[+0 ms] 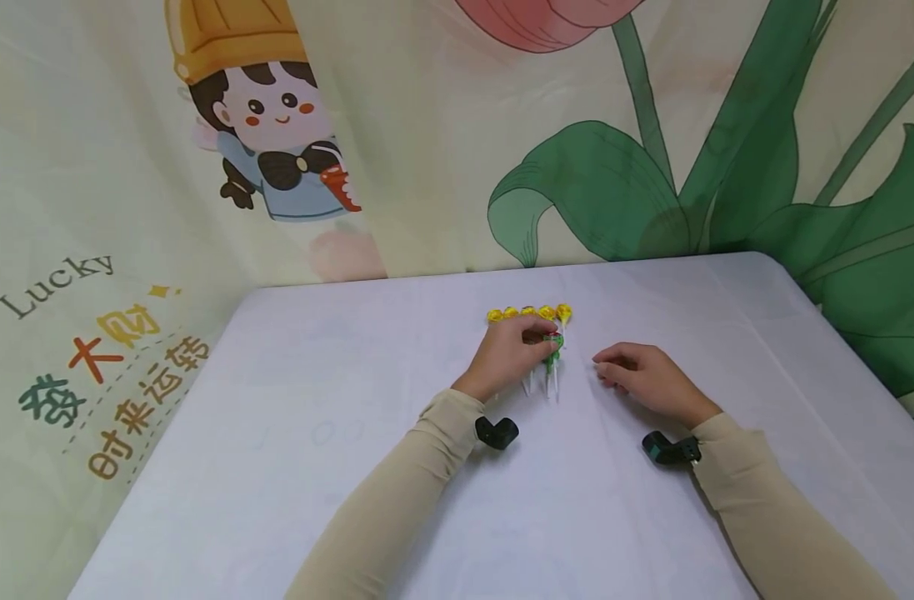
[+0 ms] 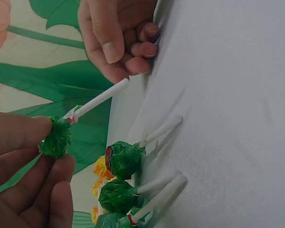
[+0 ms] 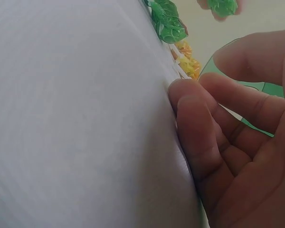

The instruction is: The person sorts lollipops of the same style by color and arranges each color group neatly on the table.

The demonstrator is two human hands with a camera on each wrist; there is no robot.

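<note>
My left hand [image 1: 507, 353] pinches a green-wrapped lollipop [image 2: 57, 138] by its candy head, raised off the table, its white stick pointing toward the right hand in the left wrist view. Below it, several green lollipops [image 2: 125, 160] lie side by side on the white tabletop, largely hidden by the left hand in the head view. Behind them is a row of yellow lollipops [image 1: 564, 312]. To the right of the candy, my right hand [image 1: 649, 380] rests near the tabletop with loosely bent fingers. Nothing shows between its fingers in the right wrist view.
The white-covered table [image 1: 277, 433] ends at a curtain [image 1: 427, 150] printed with a cartoon figure, a flower and green leaves. A small black camera is worn on each wrist.
</note>
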